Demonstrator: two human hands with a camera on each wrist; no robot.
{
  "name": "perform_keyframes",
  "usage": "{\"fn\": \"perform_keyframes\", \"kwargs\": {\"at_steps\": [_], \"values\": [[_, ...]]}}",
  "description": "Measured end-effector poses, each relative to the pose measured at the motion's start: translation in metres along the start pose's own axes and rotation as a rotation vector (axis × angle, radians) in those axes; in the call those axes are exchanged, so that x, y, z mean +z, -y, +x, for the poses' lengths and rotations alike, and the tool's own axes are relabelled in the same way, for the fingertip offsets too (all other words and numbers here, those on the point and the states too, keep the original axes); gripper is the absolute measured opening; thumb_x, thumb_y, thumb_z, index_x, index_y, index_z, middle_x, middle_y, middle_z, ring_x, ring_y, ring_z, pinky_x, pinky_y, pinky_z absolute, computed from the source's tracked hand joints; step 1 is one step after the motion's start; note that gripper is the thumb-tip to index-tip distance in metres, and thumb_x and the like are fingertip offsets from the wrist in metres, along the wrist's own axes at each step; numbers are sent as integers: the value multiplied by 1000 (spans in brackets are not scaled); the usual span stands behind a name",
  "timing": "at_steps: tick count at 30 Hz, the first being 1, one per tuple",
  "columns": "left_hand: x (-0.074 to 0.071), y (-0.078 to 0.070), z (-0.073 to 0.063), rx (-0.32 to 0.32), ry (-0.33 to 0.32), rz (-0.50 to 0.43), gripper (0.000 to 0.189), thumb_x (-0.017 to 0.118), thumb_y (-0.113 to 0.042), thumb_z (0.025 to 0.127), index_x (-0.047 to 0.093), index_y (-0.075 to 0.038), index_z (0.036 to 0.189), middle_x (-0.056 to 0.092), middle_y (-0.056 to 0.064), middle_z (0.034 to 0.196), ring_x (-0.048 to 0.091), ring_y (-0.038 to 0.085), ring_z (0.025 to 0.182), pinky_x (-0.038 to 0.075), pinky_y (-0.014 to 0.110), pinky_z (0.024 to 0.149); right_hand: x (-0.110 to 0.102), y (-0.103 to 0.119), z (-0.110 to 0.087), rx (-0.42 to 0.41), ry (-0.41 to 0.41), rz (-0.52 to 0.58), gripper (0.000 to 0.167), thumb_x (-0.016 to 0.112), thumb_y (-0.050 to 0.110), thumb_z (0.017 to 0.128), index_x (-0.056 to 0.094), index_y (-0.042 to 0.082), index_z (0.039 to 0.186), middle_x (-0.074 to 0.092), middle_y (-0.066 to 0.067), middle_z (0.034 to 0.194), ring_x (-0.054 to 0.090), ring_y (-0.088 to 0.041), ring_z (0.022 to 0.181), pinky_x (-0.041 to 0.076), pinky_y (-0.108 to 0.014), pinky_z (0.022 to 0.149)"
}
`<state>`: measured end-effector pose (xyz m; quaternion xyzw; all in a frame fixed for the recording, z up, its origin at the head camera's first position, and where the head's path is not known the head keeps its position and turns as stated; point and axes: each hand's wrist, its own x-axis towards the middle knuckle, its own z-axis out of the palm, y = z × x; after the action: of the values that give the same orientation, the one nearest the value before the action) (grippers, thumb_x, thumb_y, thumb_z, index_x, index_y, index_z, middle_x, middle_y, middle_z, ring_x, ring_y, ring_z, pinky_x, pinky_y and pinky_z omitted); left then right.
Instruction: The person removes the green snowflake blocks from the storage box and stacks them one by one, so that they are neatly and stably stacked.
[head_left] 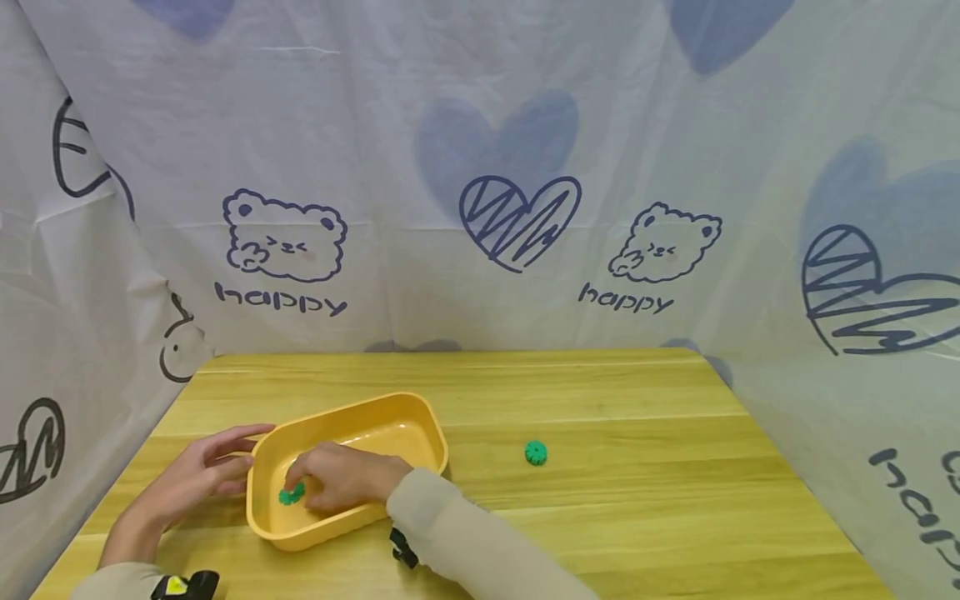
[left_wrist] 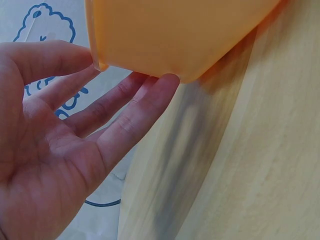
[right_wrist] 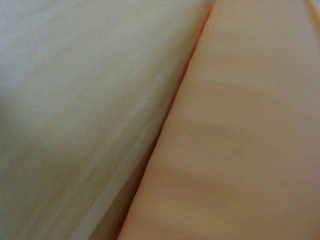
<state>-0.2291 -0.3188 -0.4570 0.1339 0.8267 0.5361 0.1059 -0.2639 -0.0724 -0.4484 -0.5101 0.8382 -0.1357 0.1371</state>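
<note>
A yellow plastic tray (head_left: 348,522) sits on the left part of the table. My left hand (head_left: 197,468) is at its left end; in the left wrist view, the thumb touches the rim and the extended fingers (left_wrist: 127,122) lie under the wall of the tray. My right hand (head_left: 341,473) reaches down inside the tray and pinches a small green notched disc (head_left: 292,497) near the left end, its curled fingers partly covering it. Only the outer side of the tray (right_wrist: 240,140) and the tabletop show in the right wrist view, with the hand out of sight.
A second green notched disc (head_left: 536,452) lies on the wooden table (head_left: 637,500), right of the tray. A white curtain (head_left: 405,283) printed with hearts and bears hangs behind the table and along both sides. Each wrist carries a black strap device.
</note>
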Motion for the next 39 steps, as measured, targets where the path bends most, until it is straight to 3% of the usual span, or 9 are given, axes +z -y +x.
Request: {"fn": "perform_keyframes", "kwargs": {"at_steps": [5,9,12,18,29,39], "values": [[-1,1,0,13,3,-8,54,58,-15,106,41,3,154,65,1,125,68,0,105,65,31,82,3,0,4,35,7,4,35,71,11,95,72,16,130,71,12,127,53,3,86,41,0,85],[-1,0,0,7,10,-20,54,57,-15,106,41,2,154,66,-6,122,68,0,105,65,30,82,4,0,7,40,-5,-34,34,73,10,93,74,17,126,72,12,120,57,5,93,41,0,88],[-1,0,0,-3,12,-24,54,58,-16,106,41,2,154,66,-5,123,68,0,105,65,30,82,5,0,8,27,-3,-54,32,74,9,93,75,17,124,73,11,119,61,6,105,42,0,92],[-1,1,1,-16,10,-19,54,58,-17,106,41,1,154,65,0,125,68,0,105,65,30,82,6,2,9,12,29,-101,34,76,17,94,73,18,128,71,12,124,61,4,113,41,-1,98],[1,-2,-1,-38,3,-17,58,60,-21,105,40,2,154,66,1,126,68,0,105,64,30,83,3,9,9,-31,66,-91,33,77,17,93,74,17,127,73,11,121,62,4,109,41,0,94],[0,0,0,-23,9,-12,57,59,-20,105,39,1,155,64,8,130,68,0,105,64,32,83,2,5,4,5,56,-49,28,76,17,94,76,15,122,73,10,117,63,4,102,44,0,88]]}}
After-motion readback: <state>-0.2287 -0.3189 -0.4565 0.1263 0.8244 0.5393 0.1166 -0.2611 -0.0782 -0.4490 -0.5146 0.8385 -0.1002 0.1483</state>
